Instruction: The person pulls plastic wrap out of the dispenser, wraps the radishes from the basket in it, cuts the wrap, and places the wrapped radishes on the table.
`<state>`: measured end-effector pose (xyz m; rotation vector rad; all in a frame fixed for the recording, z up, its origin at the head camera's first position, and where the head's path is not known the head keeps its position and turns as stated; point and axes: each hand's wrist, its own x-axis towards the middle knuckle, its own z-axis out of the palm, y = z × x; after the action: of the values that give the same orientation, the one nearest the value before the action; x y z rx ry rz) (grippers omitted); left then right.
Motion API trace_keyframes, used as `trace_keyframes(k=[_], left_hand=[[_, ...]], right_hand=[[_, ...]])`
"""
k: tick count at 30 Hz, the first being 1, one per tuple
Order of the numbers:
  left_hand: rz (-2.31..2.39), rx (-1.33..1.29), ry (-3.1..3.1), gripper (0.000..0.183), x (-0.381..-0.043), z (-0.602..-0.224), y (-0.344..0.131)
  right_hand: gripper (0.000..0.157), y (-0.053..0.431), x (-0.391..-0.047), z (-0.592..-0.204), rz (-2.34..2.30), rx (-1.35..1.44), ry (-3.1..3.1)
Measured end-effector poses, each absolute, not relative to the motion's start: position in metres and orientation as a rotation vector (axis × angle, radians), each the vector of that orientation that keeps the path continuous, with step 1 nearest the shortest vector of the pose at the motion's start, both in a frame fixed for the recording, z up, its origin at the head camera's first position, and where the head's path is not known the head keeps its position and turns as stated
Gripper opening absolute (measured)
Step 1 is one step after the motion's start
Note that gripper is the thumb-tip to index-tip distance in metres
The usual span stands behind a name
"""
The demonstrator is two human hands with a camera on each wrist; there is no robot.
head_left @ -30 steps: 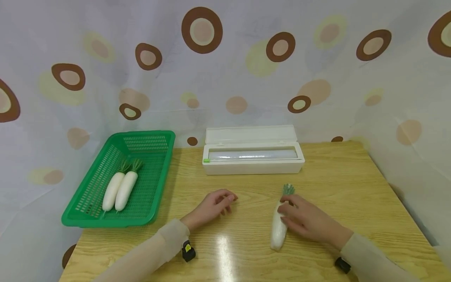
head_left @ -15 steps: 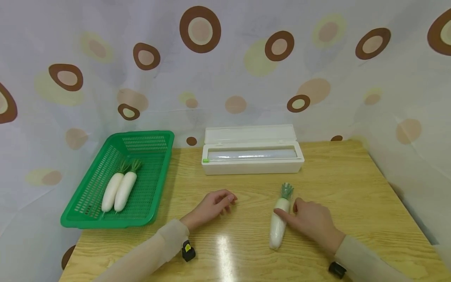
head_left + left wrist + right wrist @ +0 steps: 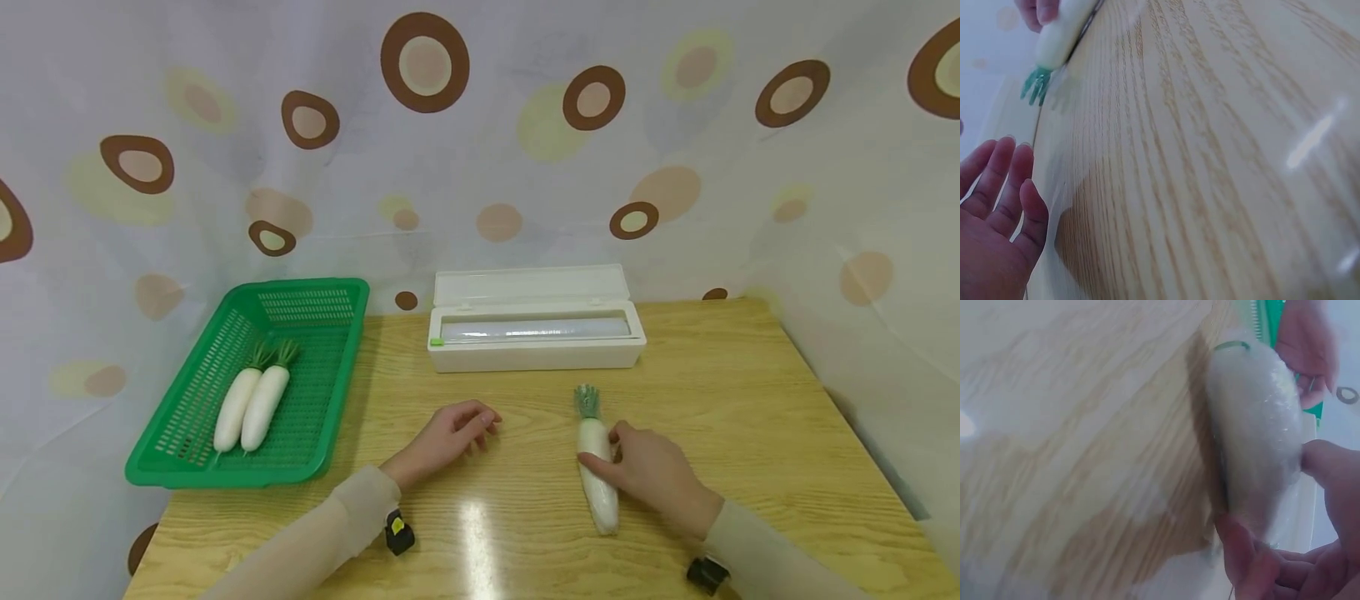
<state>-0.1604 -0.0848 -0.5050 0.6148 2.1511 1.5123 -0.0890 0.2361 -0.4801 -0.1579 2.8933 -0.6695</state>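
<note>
A white radish (image 3: 602,504) wrapped in clear film lies on the right half of the wooden table, its green top (image 3: 587,402) towards the back. My right hand (image 3: 656,473) grips it at the middle, thumb on the near left side and fingers on the right. Seen from the right wrist, the film on the radish (image 3: 1257,419) is shiny and wrinkled, with thumb and fingers on both sides of it. My left hand (image 3: 448,435) rests over the table to the left, palm turned inward, fingers loosely curved and holding nothing; the left wrist view shows this hand (image 3: 1000,219) too.
Behind the hands stands a white box (image 3: 536,357) with its lid (image 3: 531,287) raised and a roll of cling film (image 3: 536,328) inside. At the left, a green basket (image 3: 225,477) holds two bare radishes (image 3: 264,407). A patterned cloth (image 3: 480,150) hangs behind the table.
My right hand has shifted its hold on the wrapped radish and turned it, so the green top swings left and the lower end right. The left hand stays put.
</note>
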Motion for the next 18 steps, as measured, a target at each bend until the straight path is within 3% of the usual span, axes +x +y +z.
trace_keyframes(k=[10,18], left_hand=[[1.534,0.620,2.136,0.036,-0.160,-0.505,-0.086],[1.523,0.612,2.149,0.036,-0.162,-0.504,-0.087]], right_hand=[[0.043,0.247,-0.087,-0.468,-0.906,-0.197,2.766],[0.058,0.280,-0.097,-0.428,-0.855,-0.186,2.877]])
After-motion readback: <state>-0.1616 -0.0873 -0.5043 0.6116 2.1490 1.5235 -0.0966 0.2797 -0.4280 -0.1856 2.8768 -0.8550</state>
